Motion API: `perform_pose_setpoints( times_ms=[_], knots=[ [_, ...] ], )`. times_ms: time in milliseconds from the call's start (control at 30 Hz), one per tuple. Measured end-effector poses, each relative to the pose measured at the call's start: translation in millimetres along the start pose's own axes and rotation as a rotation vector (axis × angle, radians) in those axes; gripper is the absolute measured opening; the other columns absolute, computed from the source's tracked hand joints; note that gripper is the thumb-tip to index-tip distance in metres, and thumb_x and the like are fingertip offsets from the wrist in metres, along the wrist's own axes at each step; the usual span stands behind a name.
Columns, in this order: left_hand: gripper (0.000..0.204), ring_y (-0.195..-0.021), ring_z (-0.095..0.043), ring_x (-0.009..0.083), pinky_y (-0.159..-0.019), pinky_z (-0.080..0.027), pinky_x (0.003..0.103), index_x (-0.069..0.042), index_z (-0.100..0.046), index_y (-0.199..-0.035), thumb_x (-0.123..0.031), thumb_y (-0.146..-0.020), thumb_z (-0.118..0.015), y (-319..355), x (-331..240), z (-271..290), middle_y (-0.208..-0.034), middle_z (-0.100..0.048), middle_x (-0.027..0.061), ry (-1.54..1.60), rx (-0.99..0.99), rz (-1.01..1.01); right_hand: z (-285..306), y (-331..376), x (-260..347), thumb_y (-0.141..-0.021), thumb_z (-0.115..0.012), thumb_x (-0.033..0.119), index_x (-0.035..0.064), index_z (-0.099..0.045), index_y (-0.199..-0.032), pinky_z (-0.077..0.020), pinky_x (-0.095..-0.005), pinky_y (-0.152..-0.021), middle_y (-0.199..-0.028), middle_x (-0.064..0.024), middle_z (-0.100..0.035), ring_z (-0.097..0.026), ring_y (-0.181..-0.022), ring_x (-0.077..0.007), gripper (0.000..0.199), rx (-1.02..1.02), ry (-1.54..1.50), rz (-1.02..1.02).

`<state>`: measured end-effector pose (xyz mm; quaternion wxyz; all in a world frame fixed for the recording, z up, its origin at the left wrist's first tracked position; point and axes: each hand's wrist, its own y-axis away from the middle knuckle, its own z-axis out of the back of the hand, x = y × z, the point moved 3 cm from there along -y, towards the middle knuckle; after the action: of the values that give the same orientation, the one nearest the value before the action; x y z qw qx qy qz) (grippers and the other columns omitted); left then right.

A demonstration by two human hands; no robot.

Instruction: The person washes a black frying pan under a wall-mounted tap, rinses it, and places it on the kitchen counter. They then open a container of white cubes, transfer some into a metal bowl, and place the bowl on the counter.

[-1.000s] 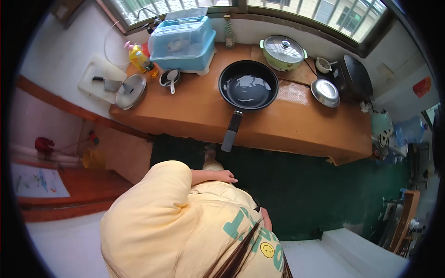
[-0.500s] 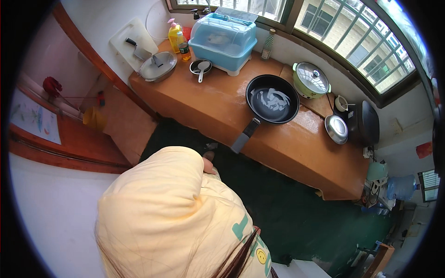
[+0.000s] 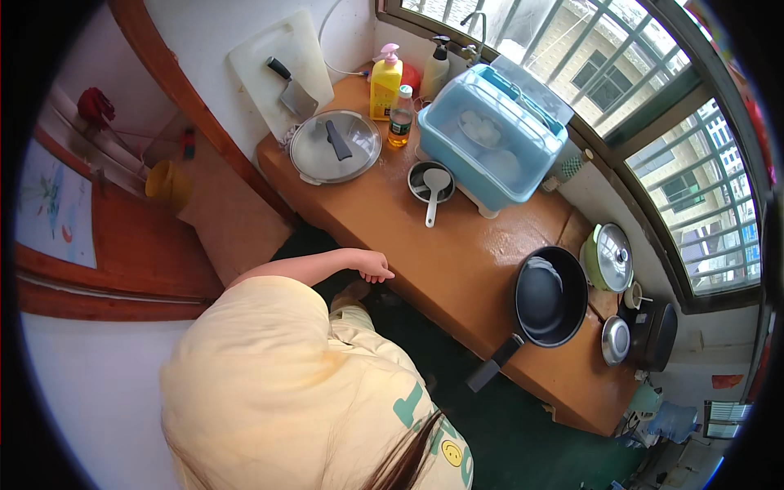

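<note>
My left hand (image 3: 373, 265) hangs at the near edge of the brown counter (image 3: 408, 253), its fingers curled in and nothing seen in them. Whether it touches the counter's edge I cannot tell. My right hand is out of the picture. Ahead of the left hand, a small dark pot (image 3: 420, 193) has a white ladle (image 3: 435, 186) lying across it. A black frying pan (image 3: 545, 314) rests farther right, its handle jutting over the near edge. To the left lies a glass pan lid (image 3: 314, 155) with a dark knob.
A blue covered dish box (image 3: 490, 184) stands at the back beside a yellow pump bottle (image 3: 385, 88) and a sauce bottle (image 3: 400, 122). A cleaver (image 3: 296, 94) is against a white cutting board (image 3: 265, 65). On the right are a green lidded pot (image 3: 604, 257) and a metal bowl (image 3: 614, 339).
My view has swung left, so the counter's things sit lower and farther right. My left arm has come out from beside my body toward the counter's edge.
</note>
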<state>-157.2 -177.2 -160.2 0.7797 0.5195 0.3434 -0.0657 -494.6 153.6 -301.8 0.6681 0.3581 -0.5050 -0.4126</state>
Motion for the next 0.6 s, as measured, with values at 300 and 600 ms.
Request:
perform_pose_setpoints(
  times_ms=[300, 600],
  knots=[
    [0.038, -0.063, -0.054, 0.0131, -0.062, -0.046, 0.027, 0.0, -0.06, -0.077, -0.035, -0.085, -0.048, 1, 43, 117, -0.069, -0.059, 0.006, 0.094, 0.049, -0.168, -90, 18, 130, -0.077, -0.062, 0.024, 0.0001, -0.06, -0.093, -0.0483, -0.03, -0.055, -0.077, -0.009, -0.062, -0.059, -0.064, -0.0175, 0.028, -0.04, -0.007, 0.256],
    [0.039, -0.057, -0.053, 0.0129, -0.056, -0.042, 0.027, -0.002, -0.061, -0.065, -0.037, -0.08, -0.056, -4, 12, 111, -0.06, -0.059, 0.0042, -0.277, 0.268, -0.24, -95, 21, 97, -0.079, -0.059, 0.021, 0.0019, -0.057, -0.09, -0.0454, -0.0266, -0.044, -0.067, -0.0062, -0.058, -0.056, -0.051, -0.0141, 0.022, -0.362, -0.214, -0.179]
  ],
)
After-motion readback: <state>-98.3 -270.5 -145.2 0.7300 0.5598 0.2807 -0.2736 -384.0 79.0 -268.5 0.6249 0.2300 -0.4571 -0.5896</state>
